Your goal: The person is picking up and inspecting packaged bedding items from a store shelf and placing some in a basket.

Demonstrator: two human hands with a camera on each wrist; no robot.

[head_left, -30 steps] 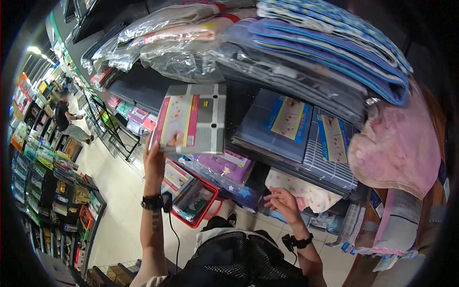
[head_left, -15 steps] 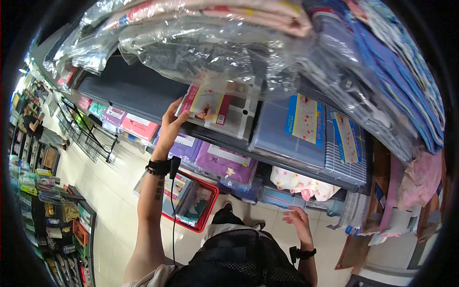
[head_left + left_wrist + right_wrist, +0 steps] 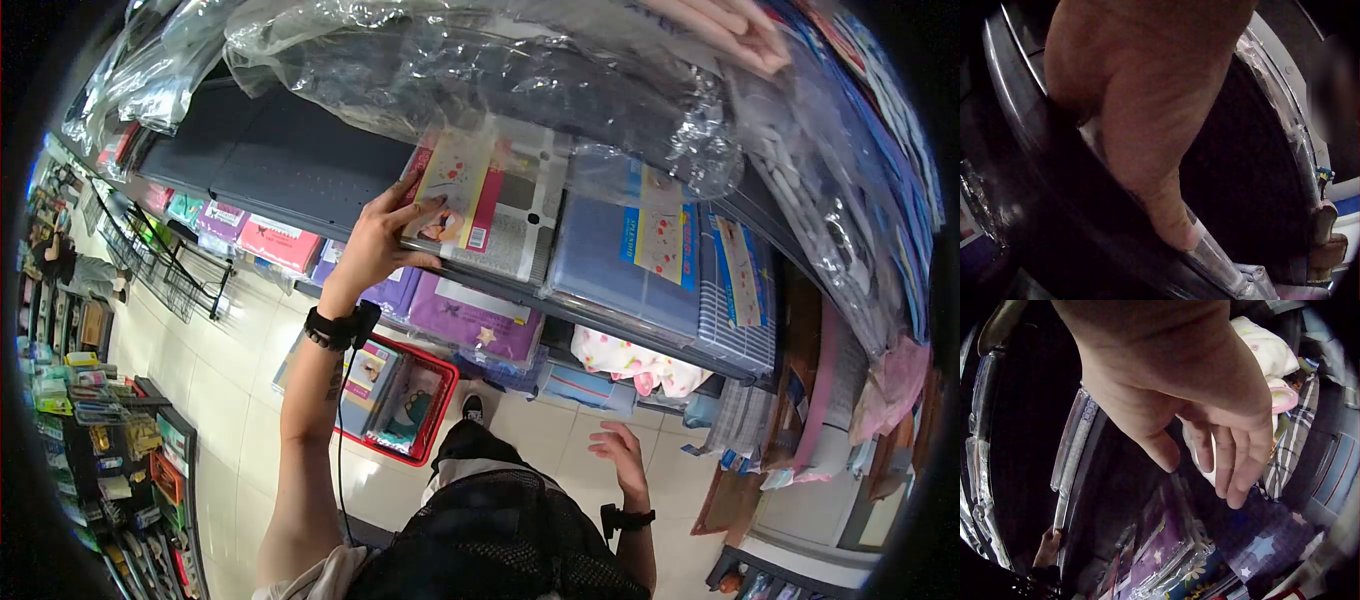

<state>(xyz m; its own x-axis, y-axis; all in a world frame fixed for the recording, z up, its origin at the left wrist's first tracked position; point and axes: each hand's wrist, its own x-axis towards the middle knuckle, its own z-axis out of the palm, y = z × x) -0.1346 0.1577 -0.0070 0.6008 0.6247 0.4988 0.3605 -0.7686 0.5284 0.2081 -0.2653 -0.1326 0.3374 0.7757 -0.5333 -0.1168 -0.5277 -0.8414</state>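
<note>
I have brought the grey checked packet (image 3: 518, 200) down from mid-air onto the front edge of the dark shelf (image 3: 290, 150); its rear now sits behind clear plastic wrap (image 3: 480, 70) in the head view. My left hand (image 3: 375, 240) has gone from gripping its side to spreading at its front left corner. My right hand (image 3: 622, 458) appears lower, farther from the shelf's front edge.
</note>
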